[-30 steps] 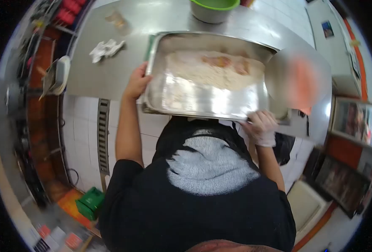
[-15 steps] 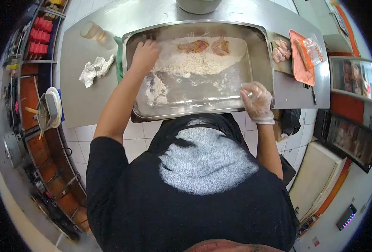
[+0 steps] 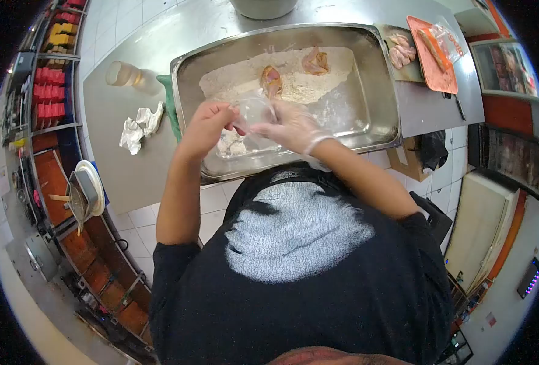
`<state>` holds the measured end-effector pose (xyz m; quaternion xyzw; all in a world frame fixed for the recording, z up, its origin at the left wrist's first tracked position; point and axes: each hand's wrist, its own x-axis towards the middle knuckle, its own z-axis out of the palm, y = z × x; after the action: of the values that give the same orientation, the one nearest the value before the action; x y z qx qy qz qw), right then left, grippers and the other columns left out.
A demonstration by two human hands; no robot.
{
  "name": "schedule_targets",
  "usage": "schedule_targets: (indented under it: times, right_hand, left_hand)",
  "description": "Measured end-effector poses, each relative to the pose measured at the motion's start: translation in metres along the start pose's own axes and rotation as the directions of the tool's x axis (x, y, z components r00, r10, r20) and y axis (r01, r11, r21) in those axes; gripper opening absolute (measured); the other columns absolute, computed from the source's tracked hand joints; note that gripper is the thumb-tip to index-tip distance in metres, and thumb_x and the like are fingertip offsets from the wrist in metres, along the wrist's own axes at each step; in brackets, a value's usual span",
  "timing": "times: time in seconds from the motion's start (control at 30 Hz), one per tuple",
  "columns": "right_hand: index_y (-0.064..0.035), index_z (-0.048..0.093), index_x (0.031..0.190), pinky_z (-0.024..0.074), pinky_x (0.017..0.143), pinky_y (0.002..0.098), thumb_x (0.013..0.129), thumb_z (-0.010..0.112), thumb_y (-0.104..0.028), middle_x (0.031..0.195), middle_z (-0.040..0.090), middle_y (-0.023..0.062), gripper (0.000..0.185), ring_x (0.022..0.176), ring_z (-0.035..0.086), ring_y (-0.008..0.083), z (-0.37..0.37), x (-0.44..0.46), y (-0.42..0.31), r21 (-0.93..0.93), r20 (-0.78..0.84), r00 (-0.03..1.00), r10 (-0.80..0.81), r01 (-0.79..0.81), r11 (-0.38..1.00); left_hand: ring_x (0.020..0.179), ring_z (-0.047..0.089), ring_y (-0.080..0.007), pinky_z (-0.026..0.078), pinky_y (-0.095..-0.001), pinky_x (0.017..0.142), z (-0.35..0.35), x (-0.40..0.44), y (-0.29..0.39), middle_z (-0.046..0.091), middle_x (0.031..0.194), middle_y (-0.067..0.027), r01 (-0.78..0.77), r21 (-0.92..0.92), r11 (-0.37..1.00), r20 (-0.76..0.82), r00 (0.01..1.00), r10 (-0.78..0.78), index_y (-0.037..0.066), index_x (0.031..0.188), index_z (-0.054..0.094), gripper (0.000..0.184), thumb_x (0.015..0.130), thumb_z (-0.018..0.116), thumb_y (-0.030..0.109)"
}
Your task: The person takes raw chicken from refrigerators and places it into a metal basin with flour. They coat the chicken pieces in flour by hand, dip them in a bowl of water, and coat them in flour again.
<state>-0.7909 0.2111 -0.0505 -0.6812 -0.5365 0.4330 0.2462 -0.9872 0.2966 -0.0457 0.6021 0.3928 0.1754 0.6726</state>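
Pinching thin clear plastic (image 3: 252,114) above a rectangular steel pan (image 3: 376,100), the bare left hand (image 3: 207,126) meets the plastic-gloved right hand (image 3: 295,128), its grip unclear; two raw golden-brown meat pieces (image 3: 315,61) already lie on white powder (image 3: 220,85), tops uncoated, while pale pieces (image 3: 401,52) sit outside.

I see thin, see-through plastic (image 3: 252,115) mid-frame, above the wide metal tray (image 3: 376,91); toward the tray's upper side I make out pale flour (image 3: 224,84) and two reddish-brown meat pieces (image 3: 272,82), lying apart.
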Motion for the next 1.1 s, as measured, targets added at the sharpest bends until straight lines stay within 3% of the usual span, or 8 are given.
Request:
schedule_targets:
  times: [0.07,0.17,0.27,0.5,0.53,0.63,0.97,1.1]
  right_hand:
    - [-0.0038,0.064,0.092,0.0467,0.074,0.0427,0.081,0.055,-0.03,0.083,0.063,0.0206,0.03,0.081,0.061,0.0332,0.011,0.019,0.001,-0.2,-0.036,0.999,0.014,-0.021,0.98]
    - [-0.003,0.062,0.085,0.0468,0.072,0.0441,0.079,0.057,-0.027,0.081,0.061,0.0246,0.025,0.081,0.06,0.0377,-0.002,0.017,-0.003,-0.421,-0.097,0.972,-0.214,0.155,0.894]
    - [-0.0027,0.06,0.081,0.0472,0.067,0.0448,0.079,0.058,-0.021,0.075,0.06,0.0242,0.018,0.074,0.06,0.0381,0.007,0.012,-0.012,-0.534,-0.033,0.961,-0.275,0.216,0.818]
    - [-0.0018,0.062,0.081,0.0472,0.066,0.0419,0.077,0.062,-0.014,0.075,0.061,0.0208,0.013,0.07,0.06,0.0358,0.005,-0.001,-0.047,-0.298,-0.07,0.976,-0.204,0.175,0.938]
    - [-0.002,0.063,0.081,0.0472,0.066,0.0414,0.077,0.063,-0.015,0.075,0.061,0.0205,0.014,0.07,0.06,0.0355,0.004,-0.007,-0.053,-0.27,-0.031,0.983,-0.179,0.164,0.949]
    - [-0.0043,0.065,0.078,0.0464,0.065,0.0399,0.077,0.065,-0.019,0.071,0.061,0.0179,0.015,0.067,0.06,0.0329,0.032,-0.003,-0.026,-0.217,0.053,0.939,-0.34,0.343,0.914]
    - [-0.0034,0.063,0.074,0.0452,0.062,0.0324,0.077,0.069,-0.016,0.066,0.062,0.0102,0.015,0.062,0.057,0.0186,0.031,0.001,-0.019,0.102,0.225,0.9,-0.373,0.359,0.928]
    - [-0.0032,0.062,0.072,0.0441,0.062,0.0271,0.075,0.072,-0.01,0.065,0.061,0.0057,0.012,0.063,0.054,0.0101,0.026,0.009,-0.005,0.278,0.274,0.892,-0.359,0.284,0.918]
  left_hand:
    - [0.053,0.054,-0.0166,0.04,-0.0261,0.057,0.0,-0.008,-0.006,0.055,0.053,-0.0053,0.025,0.254,0.967,-0.105,0.994,0.003,0.004,0.062,0.059,0.021,0.077,0.056,0.018]
    - [0.058,0.051,-0.0206,0.041,-0.0303,0.059,0.011,-0.03,0.013,0.06,0.062,-0.0102,0.303,0.764,0.569,-0.39,0.92,0.034,0.001,0.067,0.06,0.015,0.076,0.057,0.013]
    - [0.063,0.054,-0.0297,0.045,-0.0356,0.062,0.038,-0.038,0.015,0.058,0.07,-0.0156,-0.344,0.822,0.454,-0.094,0.704,0.703,-0.002,0.073,0.056,0.012,0.074,0.058,0.01]
    - [0.083,0.06,-0.032,0.048,-0.0362,0.075,0.041,-0.033,-0.006,0.063,0.094,-0.0138,-0.038,0.302,0.953,-0.035,0.998,0.051,-0.003,0.095,0.058,0.019,0.08,0.047,0.001]
    - [0.087,0.063,-0.0244,0.05,-0.032,0.079,0.053,-0.029,-0.013,0.063,0.103,-0.0111,-0.135,-0.317,0.939,-0.166,0.982,0.085,-0.002,0.109,0.055,0.029,0.084,0.042,-0.003]
    - [0.089,0.062,-0.0177,0.051,-0.0304,0.081,0.043,0.001,-0.047,0.061,0.105,-0.0086,-0.05,-0.748,0.662,-0.136,0.987,-0.08,0.0,0.118,0.052,0.031,0.089,0.041,-0.001]
    - [0.105,0.055,-0.0199,0.05,-0.0335,0.084,0.044,0.009,-0.04,0.057,0.109,-0.0094,0.064,-0.922,0.382,0.046,0.997,-0.056,0.002,0.114,0.05,0.049,0.093,0.045,0.046]
    - [0.095,0.057,-0.0174,0.049,-0.0324,0.082,0.057,0.028,-0.03,0.057,0.106,-0.0076,-0.144,-0.903,0.405,-0.183,0.981,-0.059,0.006,0.114,0.051,0.033,0.092,0.054,0.03]
